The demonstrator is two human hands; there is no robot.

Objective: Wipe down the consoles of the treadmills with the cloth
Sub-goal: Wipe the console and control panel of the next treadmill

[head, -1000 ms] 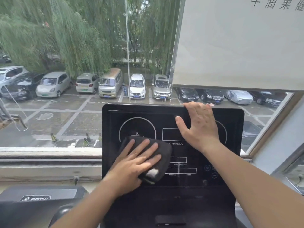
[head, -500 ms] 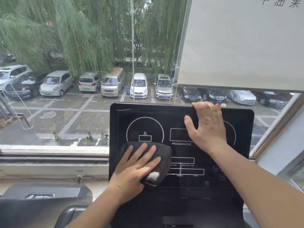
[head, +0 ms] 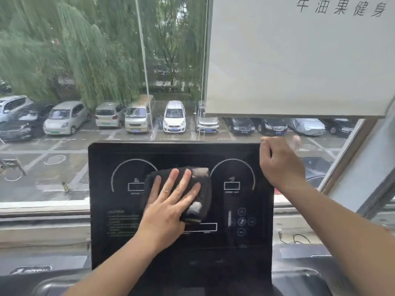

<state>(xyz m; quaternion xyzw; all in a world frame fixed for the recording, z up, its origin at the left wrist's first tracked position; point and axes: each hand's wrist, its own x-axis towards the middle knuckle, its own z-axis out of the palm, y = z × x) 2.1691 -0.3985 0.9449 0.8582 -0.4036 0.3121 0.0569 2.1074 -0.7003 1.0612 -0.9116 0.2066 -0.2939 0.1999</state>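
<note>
The black treadmill console stands upright in front of me, with two white dial outlines and button icons on its glossy face. A dark cloth lies flat against the middle of the panel, between the dials. My left hand presses on the cloth with fingers spread, covering its left half. At the console's top right corner my right hand curls over the edge and grips it; the fingertips are blurred.
A large window behind the console looks onto a car park and willow trees. A white roller blind covers its upper right. A cable lies on the sill at right. Another treadmill's console sits at lower left.
My left hand has slid the cloth from under the left dial up and right to the panel's centre. My right hand has shifted from the top middle to the top right corner.
</note>
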